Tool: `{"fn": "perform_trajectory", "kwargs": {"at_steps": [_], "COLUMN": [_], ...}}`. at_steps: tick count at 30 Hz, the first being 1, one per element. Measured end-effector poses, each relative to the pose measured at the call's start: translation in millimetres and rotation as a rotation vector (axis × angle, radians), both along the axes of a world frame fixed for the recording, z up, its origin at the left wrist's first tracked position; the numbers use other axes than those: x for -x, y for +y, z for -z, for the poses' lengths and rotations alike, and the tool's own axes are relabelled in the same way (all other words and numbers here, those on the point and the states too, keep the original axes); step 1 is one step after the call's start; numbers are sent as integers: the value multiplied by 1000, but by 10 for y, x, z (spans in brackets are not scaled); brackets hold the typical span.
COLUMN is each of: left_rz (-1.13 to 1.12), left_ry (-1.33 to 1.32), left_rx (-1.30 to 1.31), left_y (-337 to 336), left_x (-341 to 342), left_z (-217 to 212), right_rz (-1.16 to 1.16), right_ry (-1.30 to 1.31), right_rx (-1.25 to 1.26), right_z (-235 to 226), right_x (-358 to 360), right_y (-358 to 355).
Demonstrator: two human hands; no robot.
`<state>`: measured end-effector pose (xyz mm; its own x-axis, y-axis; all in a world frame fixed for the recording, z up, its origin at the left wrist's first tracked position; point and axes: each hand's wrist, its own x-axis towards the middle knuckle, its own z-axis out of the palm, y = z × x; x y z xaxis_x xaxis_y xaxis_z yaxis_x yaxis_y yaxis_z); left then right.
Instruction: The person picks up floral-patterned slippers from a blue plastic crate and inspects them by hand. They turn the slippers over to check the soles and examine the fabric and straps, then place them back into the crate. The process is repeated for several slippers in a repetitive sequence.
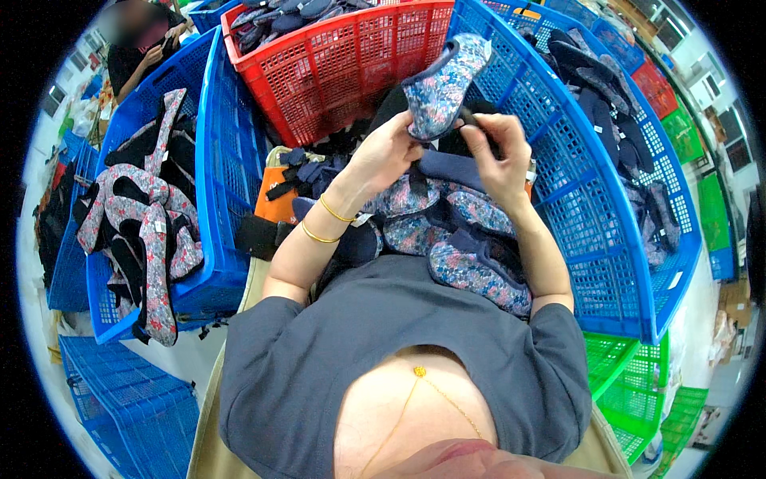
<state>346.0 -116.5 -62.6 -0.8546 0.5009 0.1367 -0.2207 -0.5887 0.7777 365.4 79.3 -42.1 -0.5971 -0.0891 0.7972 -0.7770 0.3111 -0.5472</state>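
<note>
Here, both hands' fingers [408, 137] pinch the floral shoe upper [441, 88], which rises above them.

Shoe workshop w/ stacked plastic crates [622, 239] of floral fabric uppers [148, 231], co-worker [140, 44] nearby.
</note>
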Motion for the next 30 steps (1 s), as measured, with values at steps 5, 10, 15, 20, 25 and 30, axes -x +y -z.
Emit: {"fn": "perform_trajectory", "kwargs": {"at_steps": [5,10,15,20,25,30], "left_rz": [-465,-1113,-1220,-1080,-573,-379], "left_ry": [522,1265,1677,1444,667,614], "left_rx": [371,1161,1284,1067,483,601], "left_y": [-22,-256,-349,-276,-293,-366], "left_x": [333,443,418,396,428,401], "left_z": [120,14,52,115,285,400], "right_rz": [-265,-419,-250,-207,-166,-114], "right_ry": [-449,-597,-639,-570,-461,-317], "right_rx": [398,675,675,677,556,429], "right_z": [-120,-327,-242,-81,-101,-201], "right_x": [253,416,337,258,125,16], "right_y": [220,480,650,757,695,485]}}
